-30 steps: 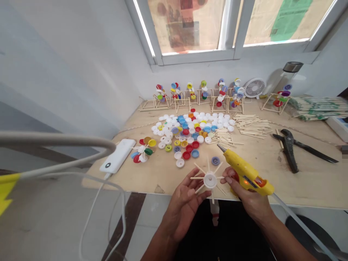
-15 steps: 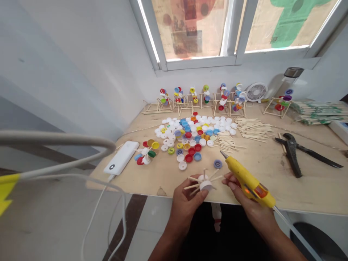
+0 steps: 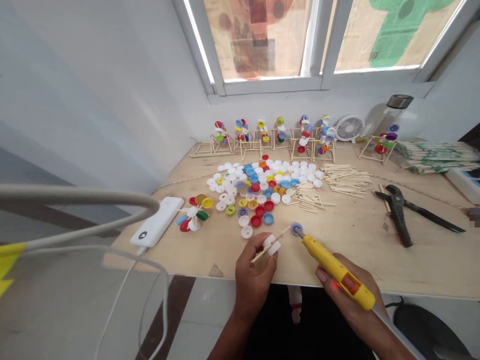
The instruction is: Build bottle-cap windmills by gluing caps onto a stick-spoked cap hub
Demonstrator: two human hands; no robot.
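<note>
Between the fingers of my left hand point(image 3: 255, 272) is a hub of white bottle caps with wooden sticks point(image 3: 272, 244), turned nearly edge-on at the table's front. My right hand point(image 3: 350, 287) is closed round a yellow hot glue gun point(image 3: 339, 270), its small light glowing red. The gun's nozzle points down at a lone blue-purple bottle cap point(image 3: 296, 228); whether it touches the inside I cannot tell. Just beyond my left hand lie loose white, red and blue bottle caps point(image 3: 256, 221). To the left sits a stick wheel with coloured caps point(image 3: 193, 212) at its ends.
Behind the caps lie piles of short sticks point(image 3: 347, 180). Stick frames with cap wheels point(image 3: 303, 137) line the back, near a small white fan point(image 3: 349, 128) and a bottle point(image 3: 393, 115). Black cutters point(image 3: 399, 215) lie right; a white power bank point(image 3: 157, 221) with a cable lies left.
The glue gun's nozzle has lowered to the blue-purple cap. My left hand has tilted the white hub from face-up to edge-on. The whole view has shifted slightly.
</note>
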